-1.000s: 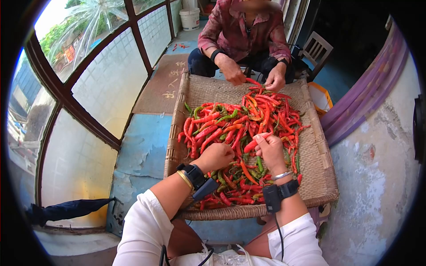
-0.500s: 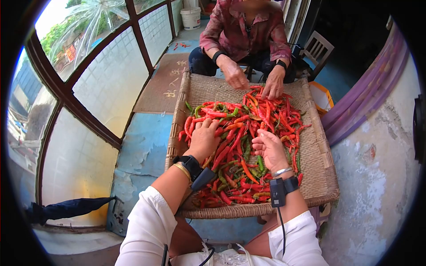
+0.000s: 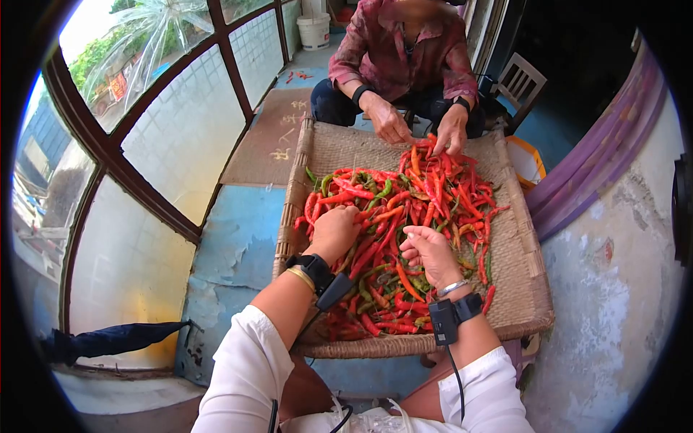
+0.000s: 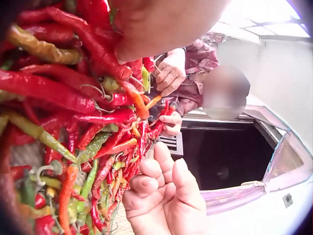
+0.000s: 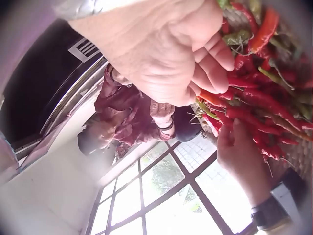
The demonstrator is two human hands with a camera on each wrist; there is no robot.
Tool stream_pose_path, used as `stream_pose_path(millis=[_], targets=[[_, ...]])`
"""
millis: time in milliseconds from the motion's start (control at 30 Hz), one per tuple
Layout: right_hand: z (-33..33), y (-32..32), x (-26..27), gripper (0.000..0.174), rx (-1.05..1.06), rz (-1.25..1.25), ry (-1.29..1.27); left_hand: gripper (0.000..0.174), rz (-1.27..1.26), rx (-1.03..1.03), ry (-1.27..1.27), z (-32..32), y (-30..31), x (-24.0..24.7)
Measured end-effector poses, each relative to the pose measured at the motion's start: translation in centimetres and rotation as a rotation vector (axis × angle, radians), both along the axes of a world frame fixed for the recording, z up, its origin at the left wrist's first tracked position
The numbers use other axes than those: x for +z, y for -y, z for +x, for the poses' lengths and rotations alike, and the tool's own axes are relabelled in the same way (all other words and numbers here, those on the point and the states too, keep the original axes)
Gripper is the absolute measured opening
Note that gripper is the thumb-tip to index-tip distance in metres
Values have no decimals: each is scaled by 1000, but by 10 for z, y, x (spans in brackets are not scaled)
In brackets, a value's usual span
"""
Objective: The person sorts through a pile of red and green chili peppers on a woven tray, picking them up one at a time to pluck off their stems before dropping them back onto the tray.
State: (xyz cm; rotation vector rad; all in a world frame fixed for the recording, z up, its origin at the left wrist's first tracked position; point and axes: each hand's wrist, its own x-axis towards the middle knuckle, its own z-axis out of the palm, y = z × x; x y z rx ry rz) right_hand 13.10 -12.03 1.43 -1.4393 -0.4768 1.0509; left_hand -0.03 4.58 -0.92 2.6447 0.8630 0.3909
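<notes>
A large heap of chili peppers (image 3: 375,249), mostly red with some green and orange, lies on a woven tray (image 3: 530,289). My left hand (image 3: 336,232) is at the heap's left side, its fingers bent down among the peppers. In the right wrist view its thumb and fingers pinch a red chili pepper (image 5: 226,119). My right hand (image 3: 432,254) hovers over the right middle of the heap. Its fingers are loosely curled with nothing between them, as the left wrist view of the right hand (image 4: 166,196) also shows.
Across the tray sits another person (image 3: 404,65), whose hands (image 3: 451,130) work at the heap's far end. Framed windows (image 3: 180,108) line the left. A wall (image 3: 613,289) and a purple curtain (image 3: 613,173) stand on the right, with a chair (image 3: 518,83) behind.
My right hand held a red pepper one second ago and no longer does. My left hand moved left and forward to the heap's left side, then drew slightly back.
</notes>
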Motion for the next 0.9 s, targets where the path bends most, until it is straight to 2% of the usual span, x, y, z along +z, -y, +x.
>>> stream_pose_path(millis=[67,200,267,300,467,533,600,667,800,867,900], targets=[[-2,-1,1,25,8,-8,4,23,-48,-15,77,1,3,4],[-2,-2,0,27,34,-46,22,20,-151,-55,189,3,19,18],[-4,-2,1,28,50,-42,-5,19,-380,-141,272,6,30,21],[-4,-2,1,29,67,-36,-29,19,-363,-207,347,7,34,19],[-4,1,-1,28,57,-58,-136,15,-438,-245,314,4,57,36],[-2,2,-6,26,33,-56,-182,12,-498,-295,376,3,65,39],[1,4,-11,22,-3,56,-365,12,-523,-363,381,0,69,42],[4,4,-12,20,-49,110,-335,15,-550,-412,373,0,70,37],[-4,-1,-3,17,-121,204,-310,17,-505,-292,411,3,66,25],[-12,-3,2,16,-94,206,-299,18,-600,-224,323,3,61,26],[-14,-3,4,16,-67,208,-286,20,-528,-261,250,2,56,27]])
